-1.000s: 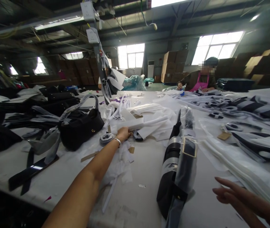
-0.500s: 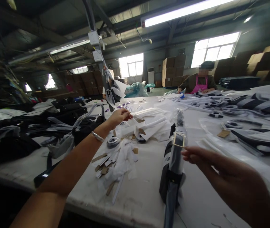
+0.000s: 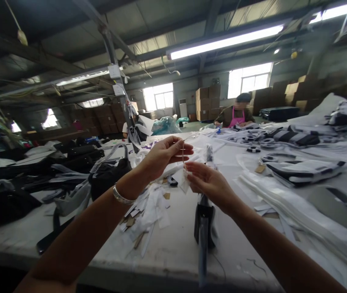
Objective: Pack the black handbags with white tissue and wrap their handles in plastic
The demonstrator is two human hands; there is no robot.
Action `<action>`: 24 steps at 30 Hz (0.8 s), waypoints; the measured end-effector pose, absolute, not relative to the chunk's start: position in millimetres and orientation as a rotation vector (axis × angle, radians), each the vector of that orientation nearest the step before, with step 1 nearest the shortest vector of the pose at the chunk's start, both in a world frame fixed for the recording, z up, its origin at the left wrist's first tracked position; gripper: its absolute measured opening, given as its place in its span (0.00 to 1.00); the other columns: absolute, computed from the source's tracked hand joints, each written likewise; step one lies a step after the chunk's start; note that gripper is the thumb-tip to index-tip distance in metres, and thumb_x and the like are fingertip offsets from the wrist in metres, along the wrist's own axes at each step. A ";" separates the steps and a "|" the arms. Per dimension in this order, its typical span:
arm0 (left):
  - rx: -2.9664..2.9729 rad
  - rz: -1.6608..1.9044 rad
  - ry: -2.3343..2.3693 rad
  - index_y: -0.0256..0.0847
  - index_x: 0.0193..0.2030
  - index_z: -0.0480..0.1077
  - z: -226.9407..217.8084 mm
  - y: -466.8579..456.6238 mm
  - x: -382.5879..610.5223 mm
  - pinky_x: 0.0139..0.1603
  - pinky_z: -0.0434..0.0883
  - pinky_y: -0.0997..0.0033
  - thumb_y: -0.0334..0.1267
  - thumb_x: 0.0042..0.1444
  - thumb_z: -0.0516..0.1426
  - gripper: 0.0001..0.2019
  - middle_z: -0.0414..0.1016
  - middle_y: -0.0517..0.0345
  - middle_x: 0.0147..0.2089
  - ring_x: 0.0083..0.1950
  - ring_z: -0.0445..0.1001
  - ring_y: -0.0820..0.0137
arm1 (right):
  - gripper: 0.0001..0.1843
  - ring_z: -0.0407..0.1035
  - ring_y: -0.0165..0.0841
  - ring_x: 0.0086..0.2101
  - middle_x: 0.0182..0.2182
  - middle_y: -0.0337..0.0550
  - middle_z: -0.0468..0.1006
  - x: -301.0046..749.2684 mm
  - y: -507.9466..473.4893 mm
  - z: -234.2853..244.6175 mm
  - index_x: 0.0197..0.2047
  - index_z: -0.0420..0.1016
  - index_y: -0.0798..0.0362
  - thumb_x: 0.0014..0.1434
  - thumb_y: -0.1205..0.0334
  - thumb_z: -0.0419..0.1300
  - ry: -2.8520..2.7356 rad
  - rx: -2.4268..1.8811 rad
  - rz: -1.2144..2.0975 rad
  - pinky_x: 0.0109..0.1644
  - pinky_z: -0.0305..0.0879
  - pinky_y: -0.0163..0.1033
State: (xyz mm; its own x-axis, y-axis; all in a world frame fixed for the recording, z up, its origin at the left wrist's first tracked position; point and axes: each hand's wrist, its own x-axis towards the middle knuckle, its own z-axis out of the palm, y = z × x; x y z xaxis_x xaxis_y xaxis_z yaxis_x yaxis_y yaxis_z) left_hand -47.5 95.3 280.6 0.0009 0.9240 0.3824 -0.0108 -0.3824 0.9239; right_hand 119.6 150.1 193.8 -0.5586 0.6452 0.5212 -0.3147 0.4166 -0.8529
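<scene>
In the middle of the head view my left hand (image 3: 165,154) pinches a thin light string (image 3: 183,158) between thumb and forefinger, its other fingers loosely extended. My right hand (image 3: 205,183) is just below and to the right, its fingertips closed on the lower part of the same string. A small white tag (image 3: 182,180) hangs beside the right fingertips; whether it is tied to the string I cannot tell. Under the right hand lies a black bag (image 3: 204,228) with a plastic-wrapped strap (image 3: 203,248), its far part largely hidden by the hand.
Paper and card scraps (image 3: 153,203) litter the white table (image 3: 173,252). Black bags (image 3: 109,175) crowd the left; striped pieces (image 3: 304,169) and white wrapping (image 3: 301,207) cover the right. A person in a pink apron (image 3: 237,117) works across the table.
My right hand has left the buckled strap and moved up and left to the string by my left hand. The left hand has shifted slightly right. The view has turned slightly right and tilted up.
</scene>
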 end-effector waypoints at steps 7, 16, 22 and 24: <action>1.399 1.566 0.970 0.36 0.40 0.71 275.6 88.9 -21.0 0.46 0.76 0.67 0.43 0.63 0.62 0.10 0.80 0.52 0.45 0.45 0.80 0.67 | 0.25 0.76 0.31 0.31 0.30 0.38 0.81 151.4 127.4 189.5 0.48 0.77 0.54 0.49 0.54 0.74 -1.598 -0.424 1.601 0.38 0.74 0.38; 1.416 1.652 1.079 0.37 0.40 0.71 264.0 80.1 -9.9 0.42 0.78 0.69 0.44 0.62 0.61 0.11 0.78 0.51 0.49 0.48 0.79 0.66 | 0.24 0.80 0.41 0.44 0.42 0.44 0.85 178.6 124.4 170.3 0.58 0.76 0.49 0.58 0.62 0.66 -1.785 -0.537 1.050 0.51 0.77 0.47; 1.411 1.664 1.105 0.38 0.41 0.69 254.2 72.5 -3.0 0.43 0.78 0.68 0.46 0.61 0.61 0.13 0.78 0.49 0.52 0.44 0.81 0.67 | 0.25 0.73 0.37 0.56 0.56 0.42 0.78 188.0 124.0 162.0 0.64 0.70 0.46 0.67 0.71 0.52 -1.837 -0.454 0.402 0.62 0.69 0.43; 1.398 1.655 1.116 0.38 0.40 0.67 251.8 70.2 -0.8 0.42 0.79 0.68 0.45 0.62 0.61 0.12 0.77 0.49 0.53 0.41 0.82 0.67 | 0.24 0.73 0.36 0.56 0.56 0.41 0.78 190.6 123.4 163.6 0.64 0.71 0.46 0.68 0.71 0.52 -1.807 -0.482 0.340 0.62 0.69 0.42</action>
